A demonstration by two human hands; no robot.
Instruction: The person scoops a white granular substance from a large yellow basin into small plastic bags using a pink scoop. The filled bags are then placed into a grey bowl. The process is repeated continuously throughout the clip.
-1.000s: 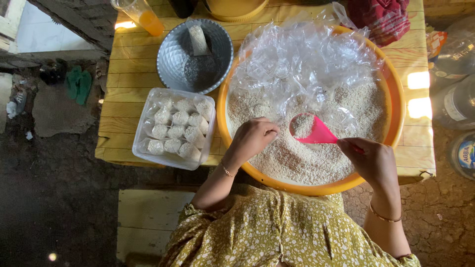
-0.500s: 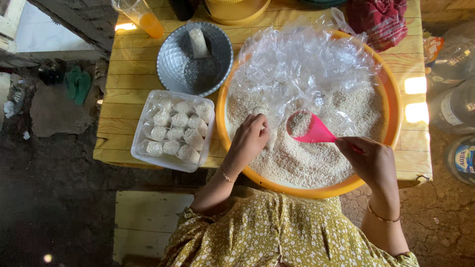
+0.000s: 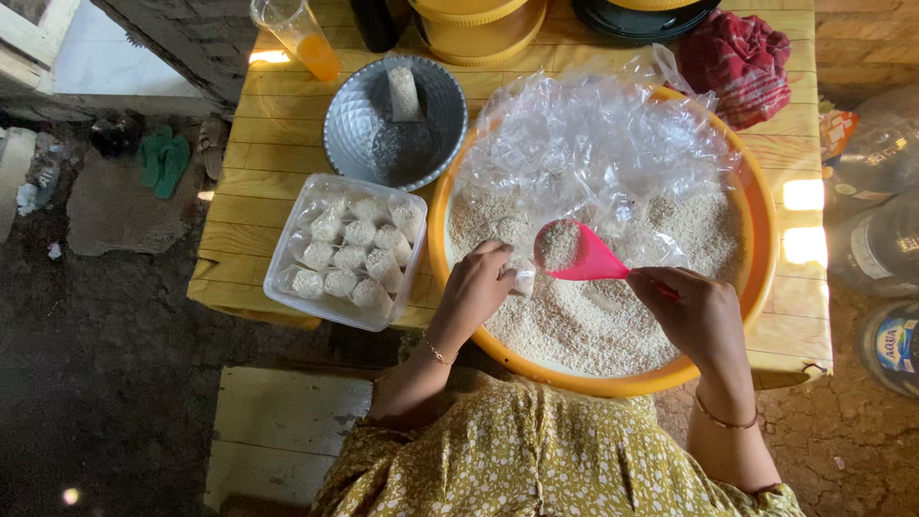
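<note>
Two hands work over the orange basin [image 3: 756,201] of grain near the worktop's front edge: the right hand [image 3: 694,311] grips a pink scoop [image 3: 574,254], the left hand [image 3: 479,282] pinches a small plastic bag [image 3: 523,280].

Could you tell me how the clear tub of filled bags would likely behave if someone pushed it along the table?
The clear plastic tub would probably slide rather than tip, being low, wide and flat on the yellow table. Packed with small filled bags, it looks fairly heavy. It sits near the table's front edge, so a push that way might drop it.
</note>
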